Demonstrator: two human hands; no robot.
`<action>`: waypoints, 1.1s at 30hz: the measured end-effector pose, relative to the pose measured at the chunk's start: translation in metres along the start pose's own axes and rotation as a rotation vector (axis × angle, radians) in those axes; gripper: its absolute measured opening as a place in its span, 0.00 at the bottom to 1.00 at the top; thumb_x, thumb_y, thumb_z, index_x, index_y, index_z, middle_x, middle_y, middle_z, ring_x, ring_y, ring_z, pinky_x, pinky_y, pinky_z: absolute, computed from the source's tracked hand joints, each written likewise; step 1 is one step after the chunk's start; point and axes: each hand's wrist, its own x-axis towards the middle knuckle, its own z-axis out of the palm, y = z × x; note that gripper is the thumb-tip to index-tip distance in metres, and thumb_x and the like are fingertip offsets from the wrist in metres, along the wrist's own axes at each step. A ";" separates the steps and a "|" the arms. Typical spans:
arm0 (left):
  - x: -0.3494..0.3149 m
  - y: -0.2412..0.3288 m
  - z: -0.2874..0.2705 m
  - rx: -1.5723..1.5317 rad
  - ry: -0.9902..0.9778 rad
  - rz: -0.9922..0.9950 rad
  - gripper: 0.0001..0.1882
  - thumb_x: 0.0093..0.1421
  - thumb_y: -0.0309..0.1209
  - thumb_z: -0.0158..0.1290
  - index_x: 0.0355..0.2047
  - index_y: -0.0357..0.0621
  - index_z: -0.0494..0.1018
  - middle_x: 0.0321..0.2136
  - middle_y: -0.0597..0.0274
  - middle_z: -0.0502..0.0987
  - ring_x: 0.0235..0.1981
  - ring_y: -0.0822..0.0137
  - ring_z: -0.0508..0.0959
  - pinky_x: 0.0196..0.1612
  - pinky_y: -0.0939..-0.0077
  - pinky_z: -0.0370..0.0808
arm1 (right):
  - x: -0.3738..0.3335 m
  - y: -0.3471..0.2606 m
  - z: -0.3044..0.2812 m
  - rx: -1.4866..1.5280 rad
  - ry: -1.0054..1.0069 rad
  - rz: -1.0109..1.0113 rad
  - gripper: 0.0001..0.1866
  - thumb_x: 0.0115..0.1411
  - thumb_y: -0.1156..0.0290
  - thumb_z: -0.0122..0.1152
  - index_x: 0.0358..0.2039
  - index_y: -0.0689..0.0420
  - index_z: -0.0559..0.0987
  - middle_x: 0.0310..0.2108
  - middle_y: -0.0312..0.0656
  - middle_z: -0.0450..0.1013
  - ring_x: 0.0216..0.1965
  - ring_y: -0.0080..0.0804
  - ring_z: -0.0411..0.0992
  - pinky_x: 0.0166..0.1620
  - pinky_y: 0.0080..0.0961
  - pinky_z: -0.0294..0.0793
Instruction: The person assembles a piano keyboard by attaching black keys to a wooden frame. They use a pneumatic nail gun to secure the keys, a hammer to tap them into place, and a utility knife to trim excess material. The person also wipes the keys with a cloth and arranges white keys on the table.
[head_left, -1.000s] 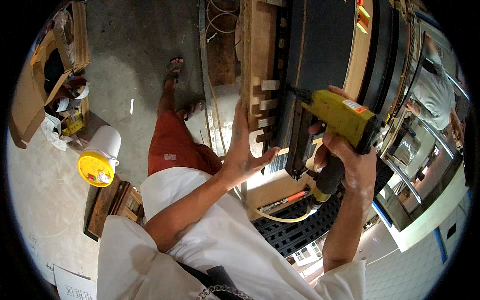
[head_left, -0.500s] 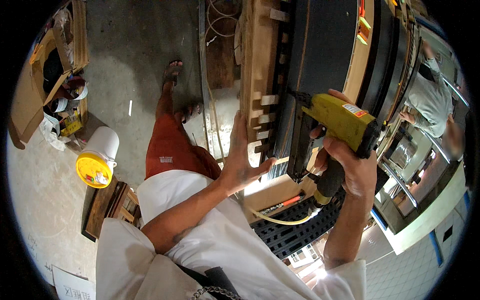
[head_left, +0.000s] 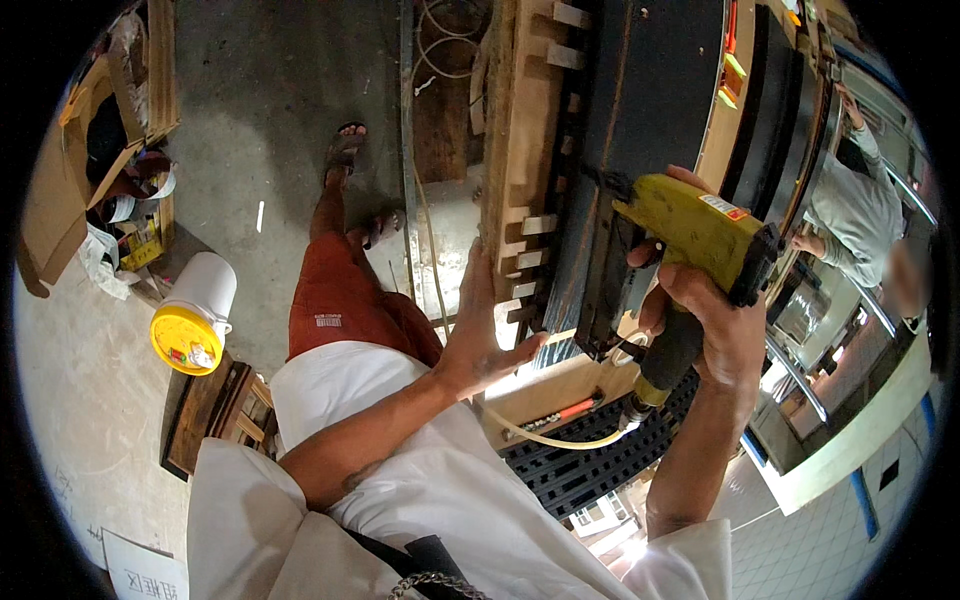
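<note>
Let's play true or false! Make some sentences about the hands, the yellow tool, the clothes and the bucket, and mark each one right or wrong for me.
1. The right hand grips the yellow tool. True.
2. The left hand is curled into a tight fist. False: it is open, with the thumb stretched out.
3. A pale hose runs to the end of the tool's dark handle. True.
4. The person's shorts are blue. False: they are red.
5. The white bucket has a yellow lid. True.
6. The bucket stands on the right side of the picture. False: it is on the left, beyond the person's shorts.
</note>
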 end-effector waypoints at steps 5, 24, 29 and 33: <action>0.000 -0.001 0.001 0.004 0.004 0.008 0.66 0.53 0.52 0.65 0.72 0.30 0.31 0.71 0.29 0.36 0.73 0.35 0.38 0.74 0.50 0.40 | 0.002 -0.004 0.001 -0.017 -0.002 0.011 0.38 0.50 0.77 0.63 0.64 0.63 0.68 0.33 0.50 0.79 0.19 0.27 0.77 0.20 0.21 0.79; -0.001 -0.005 -0.004 0.031 -0.025 0.056 0.66 0.54 0.49 0.67 0.71 0.29 0.30 0.70 0.27 0.37 0.72 0.33 0.42 0.73 0.50 0.46 | 0.024 -0.032 -0.001 -0.054 -0.023 0.025 0.36 0.52 0.76 0.63 0.64 0.60 0.69 0.34 0.49 0.79 0.20 0.27 0.76 0.23 0.21 0.77; 0.043 0.051 -0.043 0.101 0.097 0.005 0.64 0.57 0.48 0.67 0.71 0.29 0.30 0.69 0.25 0.45 0.71 0.35 0.52 0.73 0.49 0.50 | 0.037 -0.033 -0.007 0.030 -0.059 -0.035 0.37 0.51 0.76 0.62 0.64 0.61 0.69 0.34 0.48 0.79 0.20 0.27 0.76 0.23 0.21 0.78; 0.103 0.061 -0.059 0.195 0.208 0.163 0.64 0.58 0.52 0.64 0.70 0.26 0.29 0.67 0.19 0.45 0.70 0.32 0.52 0.72 0.47 0.54 | 0.049 -0.045 -0.006 -0.022 -0.042 -0.038 0.37 0.51 0.76 0.62 0.64 0.61 0.68 0.34 0.48 0.79 0.21 0.28 0.77 0.23 0.21 0.77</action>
